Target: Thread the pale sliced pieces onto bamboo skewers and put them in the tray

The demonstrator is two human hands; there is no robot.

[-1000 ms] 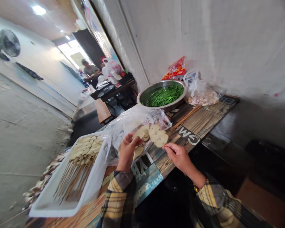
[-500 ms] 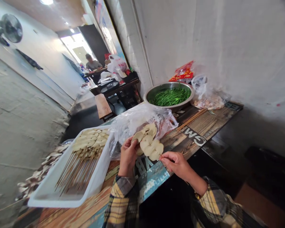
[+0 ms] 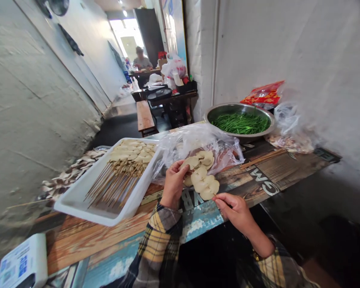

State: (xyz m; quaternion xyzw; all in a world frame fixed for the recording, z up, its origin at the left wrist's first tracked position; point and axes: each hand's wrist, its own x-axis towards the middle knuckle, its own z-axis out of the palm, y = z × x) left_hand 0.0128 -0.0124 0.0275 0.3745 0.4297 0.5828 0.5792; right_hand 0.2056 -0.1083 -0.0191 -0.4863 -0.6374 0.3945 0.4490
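Observation:
Between the thumb and fingers of my right hand [image 3: 232, 210] is the end of a thin wooden skewer, with several overlapping pale round slices [image 3: 204, 183] threaded on it. My left hand [image 3: 172, 182] pinches a loose pale round slice [image 3: 191, 162], just left of and above the skewered ones. More pale slices [image 3: 207, 158] lie beyond my hands at the mouth of a clear plastic bag [image 3: 195, 138]. To the left, a white plastic tray [image 3: 105, 219] holds rows of filled skewers [image 3: 114, 186], their bare sticks towards me.
A steel basin [image 3: 271, 127] of long green stalks [image 3: 240, 123] stands at the back. Beside it are a red packet [image 3: 262, 95], a knotted plastic bag [image 3: 291, 128] and loose sticks [image 3: 264, 157]. Brown-white pieces [image 3: 75, 170] lie past the tray. A white box [image 3: 24, 262] sits front left.
The view has swung left and levelled, shifting the scene rightward and bringing in the white box. Both hands keep their holds, with little movement relative to the table.

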